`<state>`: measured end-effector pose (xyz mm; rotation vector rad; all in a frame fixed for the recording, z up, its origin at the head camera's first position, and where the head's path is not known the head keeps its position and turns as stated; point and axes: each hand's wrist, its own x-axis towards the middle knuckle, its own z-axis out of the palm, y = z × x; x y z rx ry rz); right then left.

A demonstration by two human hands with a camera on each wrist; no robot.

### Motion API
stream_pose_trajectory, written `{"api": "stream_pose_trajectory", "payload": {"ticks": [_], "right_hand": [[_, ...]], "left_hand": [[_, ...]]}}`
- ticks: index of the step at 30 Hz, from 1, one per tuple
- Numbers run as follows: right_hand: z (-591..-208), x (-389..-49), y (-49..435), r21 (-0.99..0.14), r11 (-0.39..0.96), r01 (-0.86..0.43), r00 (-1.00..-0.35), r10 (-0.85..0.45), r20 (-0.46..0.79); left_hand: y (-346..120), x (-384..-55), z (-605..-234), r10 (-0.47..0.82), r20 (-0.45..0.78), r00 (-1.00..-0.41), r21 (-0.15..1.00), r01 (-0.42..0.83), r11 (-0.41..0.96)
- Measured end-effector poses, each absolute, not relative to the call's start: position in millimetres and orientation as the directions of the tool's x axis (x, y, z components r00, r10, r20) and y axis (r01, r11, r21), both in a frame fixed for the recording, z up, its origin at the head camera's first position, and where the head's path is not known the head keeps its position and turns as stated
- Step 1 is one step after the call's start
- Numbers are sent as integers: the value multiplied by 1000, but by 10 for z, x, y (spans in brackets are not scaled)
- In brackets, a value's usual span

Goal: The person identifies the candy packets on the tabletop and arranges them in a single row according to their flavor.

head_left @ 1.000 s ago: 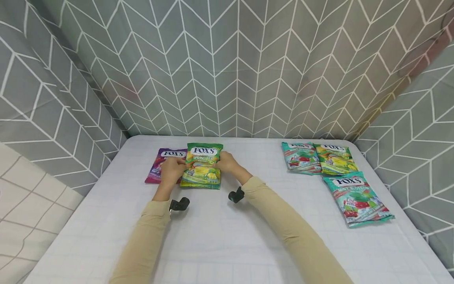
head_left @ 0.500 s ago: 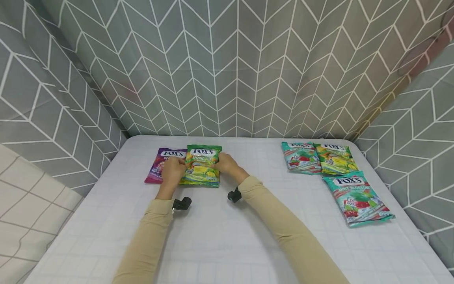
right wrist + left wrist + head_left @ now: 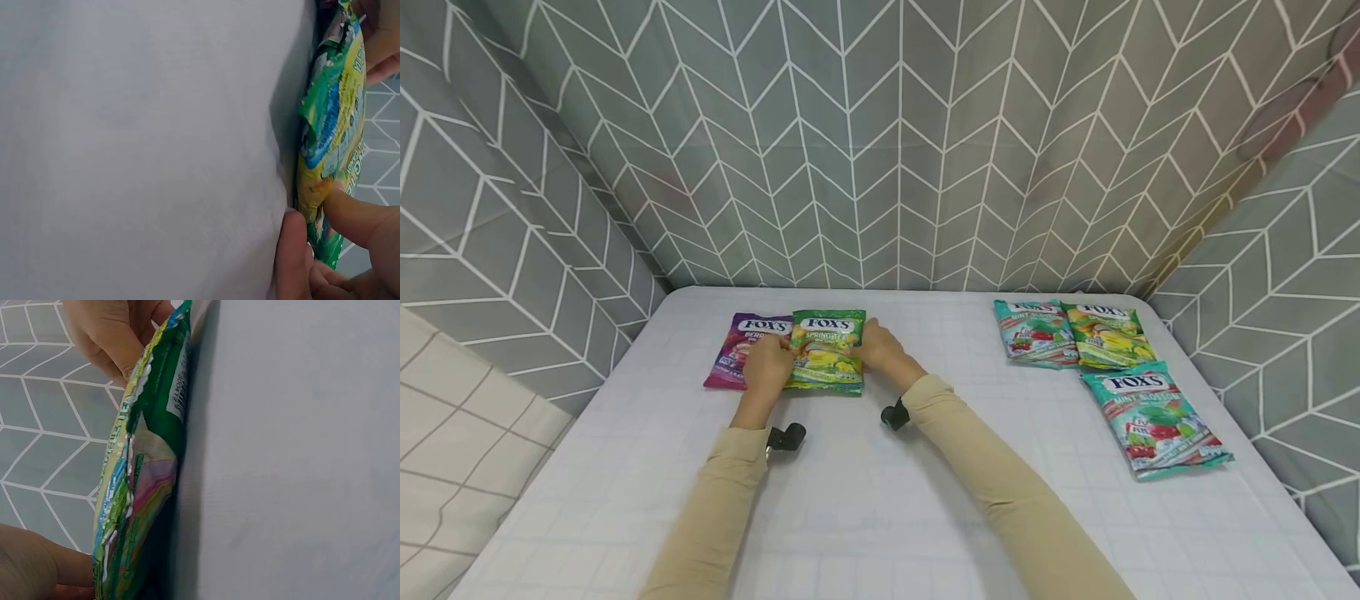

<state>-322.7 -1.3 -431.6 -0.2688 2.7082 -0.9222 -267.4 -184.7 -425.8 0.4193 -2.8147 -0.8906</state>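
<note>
A green and yellow bag of Fox's Spring Tea candy (image 3: pixel 827 354) lies at the back left of the table between my two hands. My left hand (image 3: pixel 767 364) grips its left edge, partly covering the neighbouring purple Fox's candy bag (image 3: pixel 730 358). My right hand (image 3: pixel 882 347) pinches the right edge. In the right wrist view, the right thumb (image 3: pixel 356 215) presses on the bag's printed face, with the fingers low against the cloth. From the left wrist, the bag (image 3: pixel 140 469) appears edge-on, the left hand (image 3: pixel 37 565) at its lower end.
At the right lie two teal Mint Blossom candy bags, one behind (image 3: pixel 1037 335) and one in front (image 3: pixel 1157 423), and a yellow-green Fox's bag (image 3: pixel 1108 337) beside the rear one. Grey patterned curtain (image 3: pixel 895 150) closes off the table's back and sides.
The Spring Tea bag has come down slightly toward me and a little left, ending level beside the purple bag. Both hands keep hold of it.
</note>
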Motion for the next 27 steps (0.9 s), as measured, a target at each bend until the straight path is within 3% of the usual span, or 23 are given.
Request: {"api": "stream_pose_trajectory", "payload": {"ticks": [9,27], "right_hand": [[-4314,-3239,63,-734,673,-91,-918,-343,-201],[-4283,-3249,68,-750,658,-71,-879,-397,-265]], "left_hand": [[-1817,-2660,-4262,-315,49,-948,572,-232,787],[-1854,-2644,-4294,-303,97,-948,572,-196,797]]}}
